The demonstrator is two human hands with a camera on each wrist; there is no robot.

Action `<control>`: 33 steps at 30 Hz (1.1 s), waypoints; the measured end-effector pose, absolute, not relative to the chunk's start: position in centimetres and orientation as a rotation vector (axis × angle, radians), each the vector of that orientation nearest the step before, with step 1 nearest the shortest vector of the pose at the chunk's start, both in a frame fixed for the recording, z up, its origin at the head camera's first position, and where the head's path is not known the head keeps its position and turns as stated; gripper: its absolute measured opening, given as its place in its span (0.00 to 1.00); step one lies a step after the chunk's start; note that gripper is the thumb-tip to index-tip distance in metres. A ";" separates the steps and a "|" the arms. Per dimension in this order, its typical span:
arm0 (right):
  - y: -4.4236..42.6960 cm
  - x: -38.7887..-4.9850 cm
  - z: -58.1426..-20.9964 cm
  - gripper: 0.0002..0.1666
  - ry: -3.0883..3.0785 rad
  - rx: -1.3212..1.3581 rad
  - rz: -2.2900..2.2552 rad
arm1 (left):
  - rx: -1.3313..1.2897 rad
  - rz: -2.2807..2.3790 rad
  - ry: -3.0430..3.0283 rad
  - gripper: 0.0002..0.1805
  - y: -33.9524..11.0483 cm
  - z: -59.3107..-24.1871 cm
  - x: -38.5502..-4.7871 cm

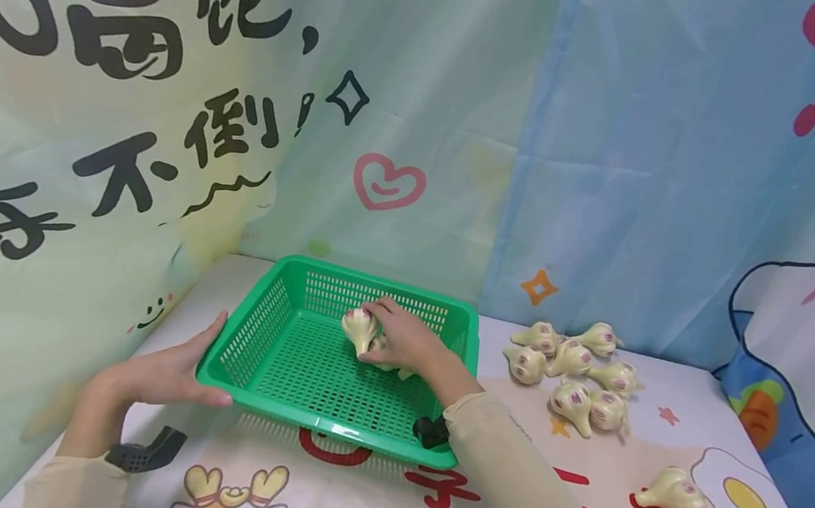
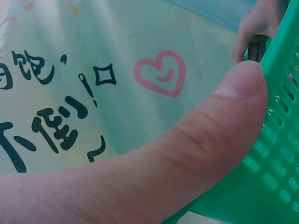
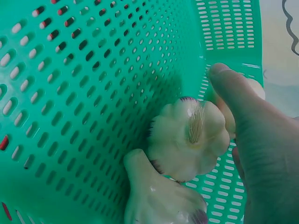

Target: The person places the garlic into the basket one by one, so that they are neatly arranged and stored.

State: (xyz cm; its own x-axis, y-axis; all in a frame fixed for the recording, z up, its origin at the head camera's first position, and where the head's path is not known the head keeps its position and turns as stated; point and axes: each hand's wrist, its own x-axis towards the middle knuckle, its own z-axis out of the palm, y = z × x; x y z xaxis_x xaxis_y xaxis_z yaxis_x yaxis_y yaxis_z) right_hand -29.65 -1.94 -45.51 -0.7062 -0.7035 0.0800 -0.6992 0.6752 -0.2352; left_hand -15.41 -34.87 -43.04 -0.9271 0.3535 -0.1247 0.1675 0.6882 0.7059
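Observation:
A green plastic basket [image 1: 317, 415] with slotted walls stands on the table. Inside it, my right hand [image 1: 408, 342] grips a garlic bulb [image 1: 359, 328] between thumb and fingers. In the right wrist view that bulb [image 3: 256, 88] is mostly hidden behind the thumb, and two more garlic bulbs, one with its cut stem up [image 3: 182, 140] and one lying on its side [image 3: 163, 200], are in the basket close by. My left hand [image 1: 164, 369] is spread against the basket's left end, its thumb [image 2: 205, 135] touching the outside near the rim.
A cluster of several garlic bulbs [image 1: 571, 358] lies on the table right of the basket. One separate bulb [image 1: 674, 494] is nearer the right front. A printed cloth [image 1: 429, 64] hangs behind the table.

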 end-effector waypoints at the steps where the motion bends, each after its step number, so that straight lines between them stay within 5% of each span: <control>1: -2.0 -29.7 -45.6 0.49 2.860 -1.200 -0.385 | 0.417 1.070 2.650 0.68 -34.9 -43.0 -15.4; 33: -3.1 -29.8 -46.0 0.48 2.848 -1.134 -0.127 | 0.398 1.082 2.636 0.69 -35.1 -43.3 -15.6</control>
